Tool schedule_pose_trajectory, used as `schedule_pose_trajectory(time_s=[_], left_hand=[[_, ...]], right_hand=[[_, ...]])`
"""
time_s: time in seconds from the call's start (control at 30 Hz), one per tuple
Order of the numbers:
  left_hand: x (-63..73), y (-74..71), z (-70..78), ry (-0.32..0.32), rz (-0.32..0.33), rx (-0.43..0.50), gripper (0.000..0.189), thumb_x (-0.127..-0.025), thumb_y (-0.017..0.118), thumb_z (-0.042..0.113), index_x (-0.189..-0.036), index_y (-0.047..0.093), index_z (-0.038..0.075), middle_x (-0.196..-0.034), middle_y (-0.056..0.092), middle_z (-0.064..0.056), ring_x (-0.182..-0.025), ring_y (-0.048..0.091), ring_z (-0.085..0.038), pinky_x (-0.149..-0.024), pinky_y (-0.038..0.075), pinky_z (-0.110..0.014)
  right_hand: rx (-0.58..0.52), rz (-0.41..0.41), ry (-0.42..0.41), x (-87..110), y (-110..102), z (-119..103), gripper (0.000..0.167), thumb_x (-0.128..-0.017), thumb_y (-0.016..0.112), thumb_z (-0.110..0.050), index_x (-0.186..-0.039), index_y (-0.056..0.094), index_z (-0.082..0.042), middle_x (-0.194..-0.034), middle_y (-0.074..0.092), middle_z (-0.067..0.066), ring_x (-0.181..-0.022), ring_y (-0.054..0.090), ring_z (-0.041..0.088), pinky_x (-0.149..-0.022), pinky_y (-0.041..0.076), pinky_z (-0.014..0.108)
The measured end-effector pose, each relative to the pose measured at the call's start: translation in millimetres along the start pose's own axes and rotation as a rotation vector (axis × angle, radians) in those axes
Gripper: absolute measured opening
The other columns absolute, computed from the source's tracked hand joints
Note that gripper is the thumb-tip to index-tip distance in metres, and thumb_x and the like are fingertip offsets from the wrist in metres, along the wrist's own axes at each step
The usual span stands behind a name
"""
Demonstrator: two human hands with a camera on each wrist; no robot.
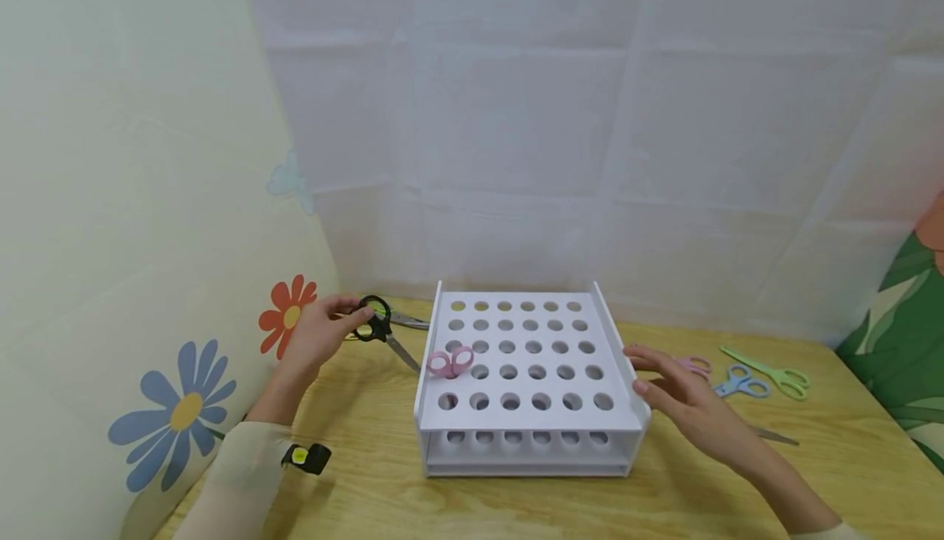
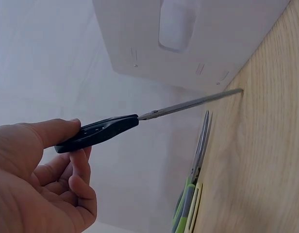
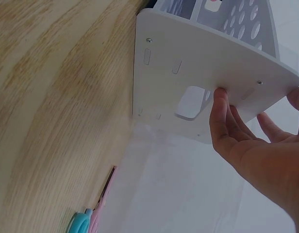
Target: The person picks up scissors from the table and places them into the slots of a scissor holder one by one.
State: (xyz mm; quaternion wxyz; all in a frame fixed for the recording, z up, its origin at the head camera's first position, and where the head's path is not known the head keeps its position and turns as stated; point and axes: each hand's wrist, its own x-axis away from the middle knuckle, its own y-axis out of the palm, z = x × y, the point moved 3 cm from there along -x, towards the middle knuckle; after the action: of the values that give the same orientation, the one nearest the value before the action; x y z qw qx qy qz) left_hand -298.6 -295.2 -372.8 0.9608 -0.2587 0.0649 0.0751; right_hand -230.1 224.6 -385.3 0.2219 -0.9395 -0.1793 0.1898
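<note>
My left hand [image 1: 319, 333] pinches the black handle of a pair of scissors [image 1: 379, 325], thumb on one side and fingers on the other. The blades slant down to the right, and in the left wrist view their tip meets the tabletop close to the white rack [image 1: 531, 417]. Two tiers of round holes make up this rack. Pink-handled scissors [image 1: 451, 365] stand in a hole on its left side, blades mostly hidden. With loosely bent fingers, my right hand [image 1: 696, 409] touches the rack's right side panel [image 3: 159, 68] near its upper edge.
Green-and-grey scissors [image 2: 184, 206] lie behind the left hand. Right of the rack lie green scissors [image 1: 770, 372], blue scissors [image 1: 741, 383] and pink scissors [image 1: 696, 366]. A metal blade [image 1: 776, 436] shows beyond the right forearm. White cloth [image 1: 516, 114] hangs behind the wooden table [image 1: 354, 474].
</note>
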Motion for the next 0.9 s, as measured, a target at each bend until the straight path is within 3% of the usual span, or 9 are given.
schedule_pose_trajectory(time_s=[0.57, 0.8, 0.9], left_hand=[[3.4, -1.5, 12.6, 0.025, 0.01, 0.005, 0.049, -0.097, 0.071, 0.038, -0.129, 0.064, 0.002, -0.119, 0.06, -0.015, -0.103, 0.059, -0.033, -0.085, 0.049, -0.043], [6.2, -3.2, 16.4, 0.043, 0.035, -0.012, 0.05, -0.095, 0.072, 0.042, -0.126, 0.067, 0.003, -0.116, 0.063, -0.013, -0.098, 0.057, -0.027, -0.077, 0.05, -0.036], [7.2, -3.6, 17.6, 0.048, 0.035, -0.017, 0.052, -0.095, 0.072, 0.044, -0.126, 0.067, 0.003, -0.118, 0.063, -0.013, -0.099, 0.059, -0.028, -0.079, 0.051, -0.039]], right_hand=[[-0.012, -0.001, 0.001, -0.6, -0.2, -1.2, 0.045, -0.107, 0.054, -0.015, -0.151, 0.046, -0.009, -0.142, 0.052, 0.025, -0.115, 0.062, 0.035, -0.088, 0.054, 0.031], [-0.015, -0.007, 0.007, -0.1, 0.4, -0.9, 0.045, -0.107, 0.054, -0.015, -0.151, 0.046, -0.009, -0.142, 0.052, 0.026, -0.115, 0.062, 0.035, -0.087, 0.054, 0.031], [-0.01, -0.004, 0.01, 0.0, 0.7, -0.7, 0.045, -0.107, 0.054, -0.016, -0.151, 0.046, -0.009, -0.142, 0.052, 0.025, -0.114, 0.063, 0.034, -0.087, 0.054, 0.031]])
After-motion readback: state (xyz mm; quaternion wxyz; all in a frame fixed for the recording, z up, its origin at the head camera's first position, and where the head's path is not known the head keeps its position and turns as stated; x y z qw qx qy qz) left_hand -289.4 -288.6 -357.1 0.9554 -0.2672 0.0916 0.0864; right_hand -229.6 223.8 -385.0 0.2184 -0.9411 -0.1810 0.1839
